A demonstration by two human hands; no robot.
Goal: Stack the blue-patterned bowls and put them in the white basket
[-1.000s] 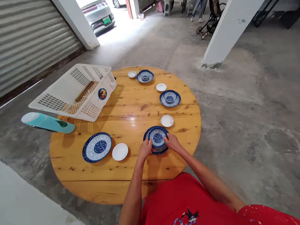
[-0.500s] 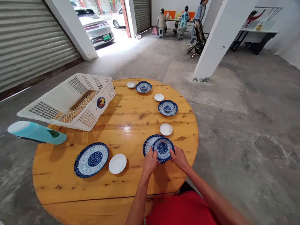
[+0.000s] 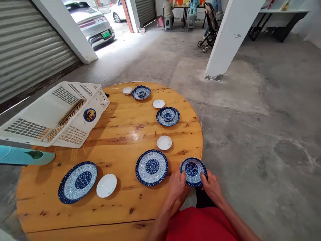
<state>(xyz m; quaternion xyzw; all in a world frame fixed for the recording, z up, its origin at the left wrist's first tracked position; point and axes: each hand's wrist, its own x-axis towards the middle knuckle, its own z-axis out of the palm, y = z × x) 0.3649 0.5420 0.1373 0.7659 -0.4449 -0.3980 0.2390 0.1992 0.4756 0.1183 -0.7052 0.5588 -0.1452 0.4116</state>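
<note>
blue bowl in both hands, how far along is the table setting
Looks done: two far places each have a bowl on a plate with a white saucer beside. In hand: left hand and right hand grip the blue bowl at the table edge. Left: two near plates lie bare.

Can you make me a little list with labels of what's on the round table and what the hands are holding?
left hand: left hand grips the near-left rim of the blue bowl
right hand: right hand grips its near-right rim
bowl place: held at the table's near right edge
nearest plate: bare blue plate, left of the bowl
other plate: blue plate beside a white saucer
far settings: two plates with bowls on them
basket: white basket on the table's left side
</note>
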